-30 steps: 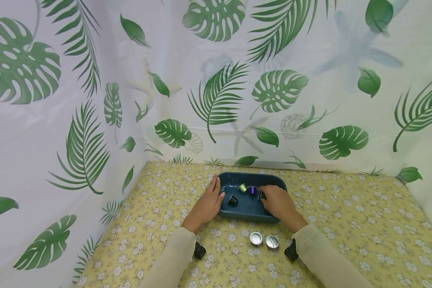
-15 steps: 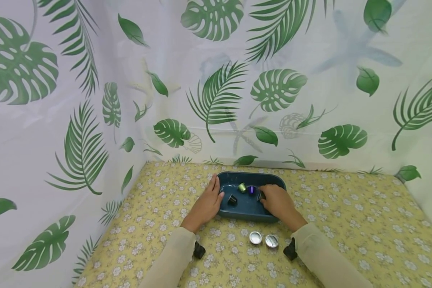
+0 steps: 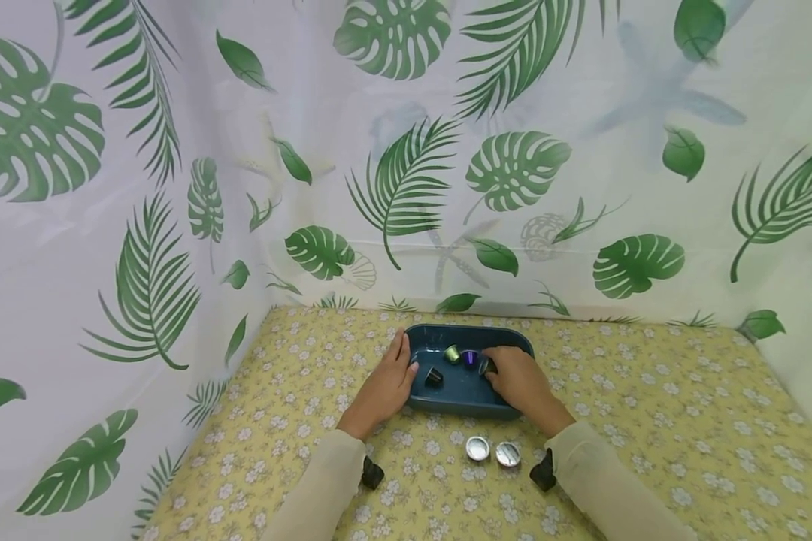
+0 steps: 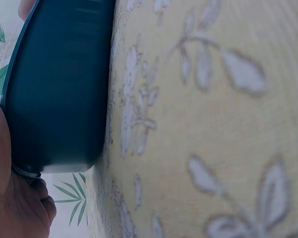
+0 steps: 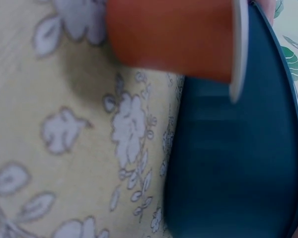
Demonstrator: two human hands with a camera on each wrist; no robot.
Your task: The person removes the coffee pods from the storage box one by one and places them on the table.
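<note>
A dark blue rectangular tray (image 3: 460, 408) stands on the flowered cloth. My left hand (image 3: 384, 385) holds its left end, thumb at the rim and fingers along the outside; in the left wrist view those fingers (image 4: 37, 201) curl at the tray's end. Inside lie a green coffee capsule (image 3: 452, 354), a purple capsule (image 3: 470, 358) and a black capsule (image 3: 434, 376). At the right side, my right hand (image 3: 524, 382) reaches over the rim and pinches a dark coffee capsule (image 3: 484, 367), partly hidden by its fingers.
Two capsules with silver lids up, a left one (image 3: 477, 448) and a right one (image 3: 508, 454), sit on the cloth before the tray. An orange capsule (image 5: 174, 37) looms close in the right wrist view. A leaf-printed curtain (image 3: 406, 293) rises behind the tray.
The head view has shifted slightly. The dark capsule at my right fingertips shows a little more of itself now. Both hands stay where they were on and in the tray.
</note>
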